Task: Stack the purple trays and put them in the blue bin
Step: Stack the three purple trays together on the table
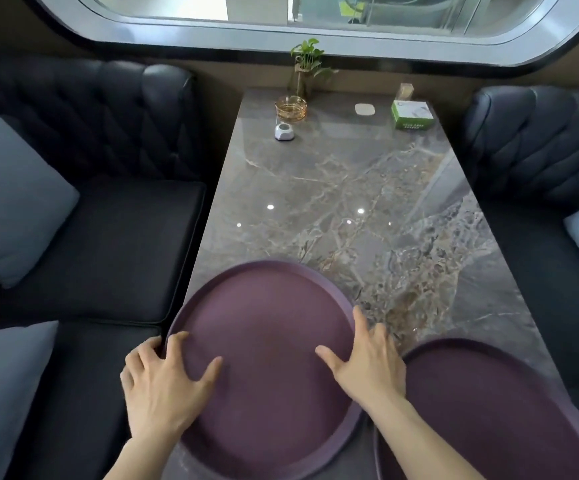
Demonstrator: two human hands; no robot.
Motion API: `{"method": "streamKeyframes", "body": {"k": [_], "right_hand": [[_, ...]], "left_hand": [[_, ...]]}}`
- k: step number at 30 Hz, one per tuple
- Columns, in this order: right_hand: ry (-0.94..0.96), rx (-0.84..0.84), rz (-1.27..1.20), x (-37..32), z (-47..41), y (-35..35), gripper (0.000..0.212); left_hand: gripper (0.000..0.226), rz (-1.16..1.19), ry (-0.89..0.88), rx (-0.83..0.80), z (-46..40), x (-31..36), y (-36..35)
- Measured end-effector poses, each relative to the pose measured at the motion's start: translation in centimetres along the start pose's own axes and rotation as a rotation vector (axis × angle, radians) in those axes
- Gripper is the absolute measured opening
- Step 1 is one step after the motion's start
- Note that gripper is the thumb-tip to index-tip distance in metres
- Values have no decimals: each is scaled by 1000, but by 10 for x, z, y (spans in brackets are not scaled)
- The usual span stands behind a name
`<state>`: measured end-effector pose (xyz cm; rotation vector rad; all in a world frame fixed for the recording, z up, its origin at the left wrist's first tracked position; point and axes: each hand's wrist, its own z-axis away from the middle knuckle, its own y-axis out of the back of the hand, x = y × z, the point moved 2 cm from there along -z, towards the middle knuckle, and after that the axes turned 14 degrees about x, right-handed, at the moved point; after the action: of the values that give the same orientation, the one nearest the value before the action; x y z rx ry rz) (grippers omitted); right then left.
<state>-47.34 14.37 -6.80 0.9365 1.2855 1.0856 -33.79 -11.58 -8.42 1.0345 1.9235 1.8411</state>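
A round purple tray (267, 313) lies at the near left of the marble table (350, 181), overhanging its left edge a little. My left hand (163, 382) holds its left rim, thumb inside the tray and fingers curled over the outside. On the tray's right rim sits my right hand (371, 358), thumb on the tray floor and fingers spread over the edge onto the table. A second purple tray (488, 410) lies at the near right, partly cut off by the frame. No blue bin is in view.
At the table's far end stand an amber glass ashtray (290, 108), a small white device (284, 131), a white coaster (365, 109), a green tissue box (412, 114) and a potted plant (307, 67). Dark sofas (108, 237) with grey cushions (7, 192) flank both sides.
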Motion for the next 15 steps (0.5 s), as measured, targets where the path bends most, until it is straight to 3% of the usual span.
{"method": "streamKeyframes", "body": {"k": [4, 8, 15], "right_hand": [[72, -25, -94, -4, -32, -6, 102], [165, -178, -101, -15, -30, -24, 127], [186, -109, -68, -11, -5, -30, 142]], "left_hand": [[110, 93, -62, -158, -35, 25, -10], [134, 11, -141, -305, -47, 40, -26], [136, -20, -120, -275, -23, 25, -24]]}}
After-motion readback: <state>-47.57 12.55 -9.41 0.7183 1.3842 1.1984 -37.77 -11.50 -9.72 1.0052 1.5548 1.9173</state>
